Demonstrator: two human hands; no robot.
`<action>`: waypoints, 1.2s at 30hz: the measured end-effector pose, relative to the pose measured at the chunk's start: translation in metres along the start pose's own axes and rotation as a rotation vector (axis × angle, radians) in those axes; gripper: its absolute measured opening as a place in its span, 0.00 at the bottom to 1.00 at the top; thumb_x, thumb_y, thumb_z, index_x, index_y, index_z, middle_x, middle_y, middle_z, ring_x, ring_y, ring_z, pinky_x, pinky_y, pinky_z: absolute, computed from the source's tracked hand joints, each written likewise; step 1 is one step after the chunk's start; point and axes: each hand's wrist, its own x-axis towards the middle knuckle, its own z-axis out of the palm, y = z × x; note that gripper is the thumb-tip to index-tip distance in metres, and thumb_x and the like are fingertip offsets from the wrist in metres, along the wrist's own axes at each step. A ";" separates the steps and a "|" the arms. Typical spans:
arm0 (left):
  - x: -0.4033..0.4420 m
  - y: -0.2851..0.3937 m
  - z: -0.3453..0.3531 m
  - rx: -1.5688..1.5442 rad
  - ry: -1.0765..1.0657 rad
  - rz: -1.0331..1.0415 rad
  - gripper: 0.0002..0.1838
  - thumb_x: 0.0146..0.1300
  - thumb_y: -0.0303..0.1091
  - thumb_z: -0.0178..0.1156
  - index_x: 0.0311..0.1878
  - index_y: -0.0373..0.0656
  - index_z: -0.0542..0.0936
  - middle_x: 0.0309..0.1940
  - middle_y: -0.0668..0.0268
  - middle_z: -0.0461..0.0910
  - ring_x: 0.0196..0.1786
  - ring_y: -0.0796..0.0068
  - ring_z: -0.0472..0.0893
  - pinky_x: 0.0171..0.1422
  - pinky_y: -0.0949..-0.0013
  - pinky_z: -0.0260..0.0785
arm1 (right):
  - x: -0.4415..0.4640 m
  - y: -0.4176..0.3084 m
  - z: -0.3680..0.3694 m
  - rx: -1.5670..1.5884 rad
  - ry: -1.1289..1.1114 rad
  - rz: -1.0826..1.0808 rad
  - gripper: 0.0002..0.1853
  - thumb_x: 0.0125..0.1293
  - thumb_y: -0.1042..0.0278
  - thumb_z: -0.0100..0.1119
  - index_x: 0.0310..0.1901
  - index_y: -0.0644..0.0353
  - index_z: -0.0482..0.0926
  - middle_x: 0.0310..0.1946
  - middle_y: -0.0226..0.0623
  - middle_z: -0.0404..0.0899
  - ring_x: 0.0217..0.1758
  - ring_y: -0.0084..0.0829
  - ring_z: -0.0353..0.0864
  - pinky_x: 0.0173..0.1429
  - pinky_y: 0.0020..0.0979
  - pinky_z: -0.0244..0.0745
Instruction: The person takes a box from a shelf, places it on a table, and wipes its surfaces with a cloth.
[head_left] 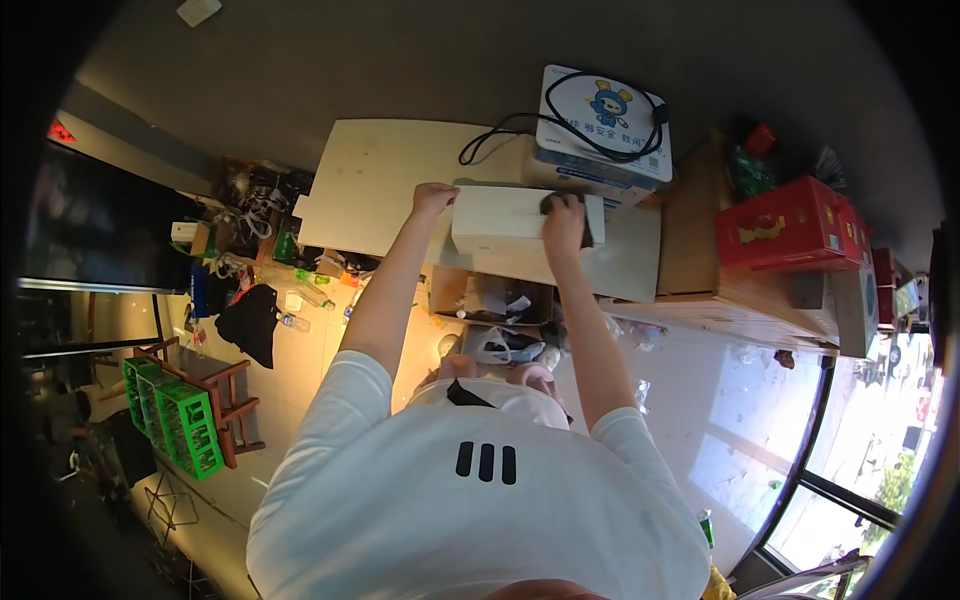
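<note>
A long white box-shaped object [490, 222] lies on the pale tabletop in front of me. My left hand [435, 198] is at its left end, fingers closed at the upper corner. On the box's right part rests my right hand [564, 222], closed around a dark, soft-looking cloth [586, 212]; the hand hides much of the cloth. Just behind the box stands a white and blue carton [560, 130] with a cartoon figure on its lid. A black cable [552, 98] lies coiled over the carton and trails onto the table.
The pale table [385, 165] stands against a dark wall. Right of it, a wooden cabinet [700, 245] bears a red box [775, 225]. Bottles and clutter lie on the floor at left, near a green crate [190, 430]. Below the table edge is an open cardboard box [460, 292].
</note>
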 end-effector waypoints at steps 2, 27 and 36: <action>-0.006 0.000 -0.001 -0.037 -0.001 -0.022 0.08 0.49 0.25 0.69 0.30 0.31 0.80 0.25 0.60 0.81 0.27 0.74 0.79 0.32 0.77 0.72 | -0.003 -0.044 0.032 0.086 -0.046 -0.108 0.10 0.50 0.81 0.52 0.35 0.66 0.79 0.37 0.45 0.74 0.43 0.47 0.71 0.48 0.40 0.70; 0.005 -0.003 -0.017 -0.196 -0.196 -0.181 0.11 0.47 0.30 0.72 0.34 0.38 0.82 0.27 0.67 0.81 0.26 0.81 0.78 0.31 0.82 0.70 | -0.042 -0.072 0.025 0.224 -0.350 -0.411 0.14 0.50 0.81 0.54 0.41 0.61 0.78 0.42 0.43 0.69 0.46 0.43 0.71 0.48 0.38 0.73; -0.033 -0.005 -0.020 0.181 -0.221 0.130 0.12 0.47 0.33 0.72 0.27 0.35 0.81 0.23 0.64 0.80 0.28 0.78 0.79 0.34 0.77 0.71 | -0.075 -0.039 0.016 0.045 -0.217 -0.435 0.19 0.49 0.78 0.53 0.47 0.57 0.74 0.46 0.44 0.69 0.47 0.42 0.73 0.45 0.36 0.75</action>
